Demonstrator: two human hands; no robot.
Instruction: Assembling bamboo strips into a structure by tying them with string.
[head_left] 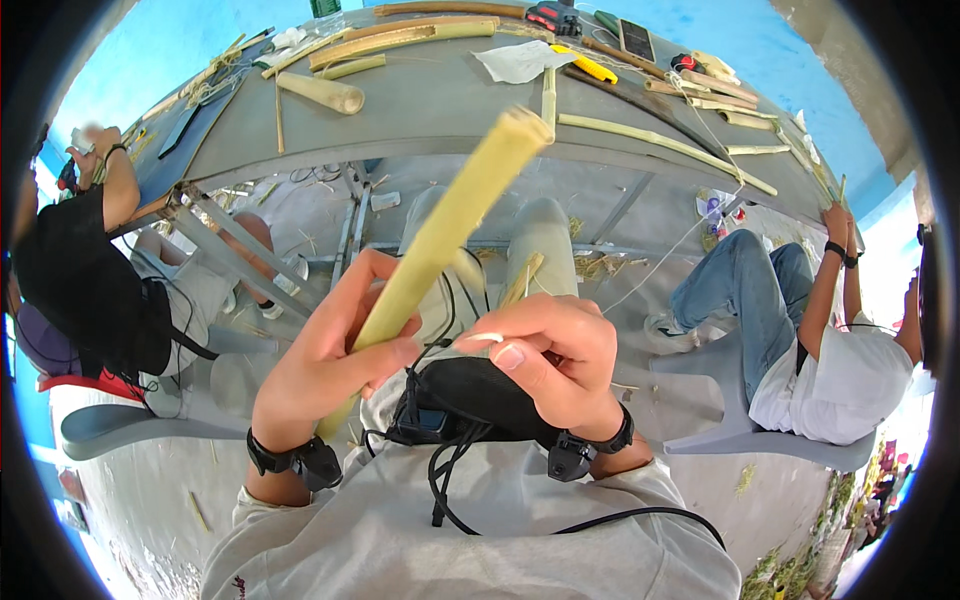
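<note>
My left hand [340, 345] is wrapped round a pale yellow-green bamboo piece [450, 215], which slants up and away to the right in front of me. Its far end looks rough-cut, and its lower end passes behind my wrist. To the right of it, my right hand [555, 355] is closed in a pinch, thumb against forefinger. A small whitish edge shows at those fingertips; whether it is a nail or a held sliver, I cannot make out. Between my hands and the bamboo is a blurred yellowish bit [468, 270]. Short bamboo slivers [524, 280] lie by my right thigh.
Ahead, a grey table [420, 125] bears bamboo lengths [322, 92], white paper [522, 62], a yellow-handled tool [584, 65] and a phone [636, 40]. White string [672, 248] hangs from it. People sit left [95, 270] and right [830, 370] on grey chairs. Black cables [450, 480] cross my lap.
</note>
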